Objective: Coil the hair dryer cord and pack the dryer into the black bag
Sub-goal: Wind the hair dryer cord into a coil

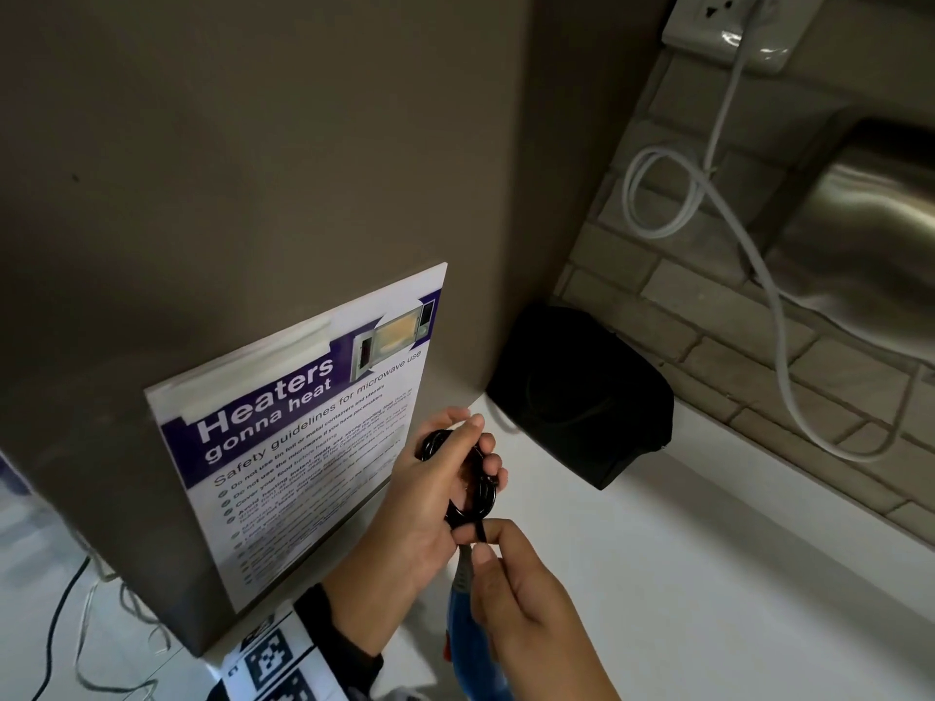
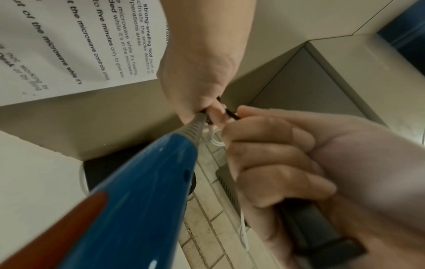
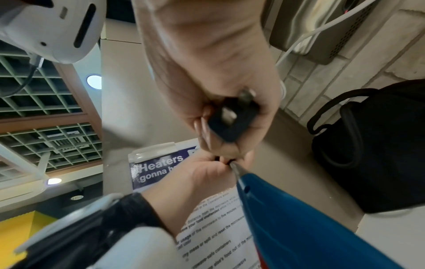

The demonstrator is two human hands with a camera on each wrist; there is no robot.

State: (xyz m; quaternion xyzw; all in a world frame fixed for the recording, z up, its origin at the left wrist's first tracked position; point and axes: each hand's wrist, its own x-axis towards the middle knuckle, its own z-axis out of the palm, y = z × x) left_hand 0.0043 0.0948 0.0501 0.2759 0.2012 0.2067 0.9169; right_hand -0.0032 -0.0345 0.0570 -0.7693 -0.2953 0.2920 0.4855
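My left hand (image 1: 422, 503) grips a small coil of black cord (image 1: 480, 493) above the white counter. Just below it, my right hand (image 1: 511, 589) pinches a strand of the cord between thumb and forefinger. In the right wrist view the black plug (image 3: 230, 122) with its metal pins sits in the right hand's (image 3: 207, 54) curled fingers. The blue hair dryer (image 1: 468, 634) hangs from the cord under both hands, handle end up, with a red part lower down (image 2: 57, 227). The black bag (image 1: 582, 397) stands in the corner behind the hands, apart from them.
A microwave safety poster (image 1: 303, 422) leans on a grey cabinet side at left. A white cable (image 1: 728, 210) loops down from a wall socket (image 1: 728, 27) across the brick tiles. A steel appliance (image 1: 870, 230) stands at right. The white counter (image 1: 708, 574) stretches right.
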